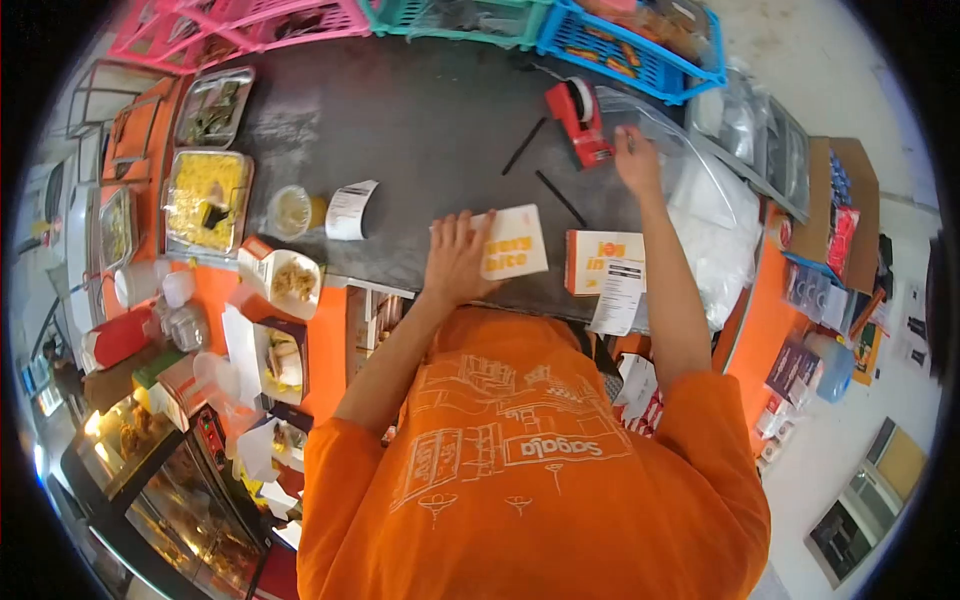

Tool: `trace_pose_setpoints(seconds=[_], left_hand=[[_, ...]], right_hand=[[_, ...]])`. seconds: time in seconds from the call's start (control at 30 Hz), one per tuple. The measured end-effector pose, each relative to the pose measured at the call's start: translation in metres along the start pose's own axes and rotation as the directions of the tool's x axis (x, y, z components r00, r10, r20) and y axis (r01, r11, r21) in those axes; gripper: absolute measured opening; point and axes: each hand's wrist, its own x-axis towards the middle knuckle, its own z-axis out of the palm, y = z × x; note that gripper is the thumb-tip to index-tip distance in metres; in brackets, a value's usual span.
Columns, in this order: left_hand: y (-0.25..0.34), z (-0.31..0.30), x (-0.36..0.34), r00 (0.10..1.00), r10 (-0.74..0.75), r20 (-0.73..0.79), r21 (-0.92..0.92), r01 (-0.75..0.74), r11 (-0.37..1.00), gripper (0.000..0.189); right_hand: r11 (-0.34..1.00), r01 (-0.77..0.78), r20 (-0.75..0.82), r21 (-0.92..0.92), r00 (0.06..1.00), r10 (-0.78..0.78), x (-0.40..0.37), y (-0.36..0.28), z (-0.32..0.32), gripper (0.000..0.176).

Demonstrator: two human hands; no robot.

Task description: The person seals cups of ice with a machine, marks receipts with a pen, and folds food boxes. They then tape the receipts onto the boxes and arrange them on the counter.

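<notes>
Has L hand [460, 258] flat on white box [522, 244], fingers slightly apart; R hand [640, 168] half-curled by clear plastic [692, 165] (pinch? can't tell), nearer red tape dispenser [590, 146], just to its R, long axis approx. fore-aft.

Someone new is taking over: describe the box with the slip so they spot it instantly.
On the dark counter, look between the left hand and the right forearm. There lies a small box with an orange side. Unlike the white box under the left hand, it carries a printed slip overhanging its near edge.
</notes>
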Motion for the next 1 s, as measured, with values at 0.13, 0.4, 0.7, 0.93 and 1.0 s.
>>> trace_pose_setpoints(seconds=[0.13,0.4,0.7,0.93,1.0], left_hand=[[-0.009,-0.016,0.014,0.997,-0.002,-0.081,0.075,0.008,0.997,0.108],[-0.008,-0.014,0.028,0.991,-0.069,-0.117,0.088,0.079,0.993,0.108],[-0.012,-0.012,0.036,0.993,-0.098,0.068,0.206,0.082,0.975,0.111],[-0.009,-0.035,0.042,0.951,-0.194,0.241,-0.015,0.203,0.979,0.111],[-0.038,-0.015,0.032,0.958,-0.131,0.257,-0.308,0.209,0.928,0.111]], right_hand=[[0.555,-0.705,0.704,0.440,0.655,0.274,0.013,-0.021,-0.028,0.031],[0.930,0.134,0.269,-0.343,0.962,-0.040,-0.036,0.018,0.021,0.034],[0.399,-0.742,0.731,0.539,0.647,0.215,-0.187,-0.142,0.016,0.034],[0.332,-0.691,0.669,0.642,0.716,0.198,-0.200,-0.131,0.052,0.040],[0.285,-0.476,0.471,0.832,0.878,0.093,-0.195,-0.135,0.056,0.042]])
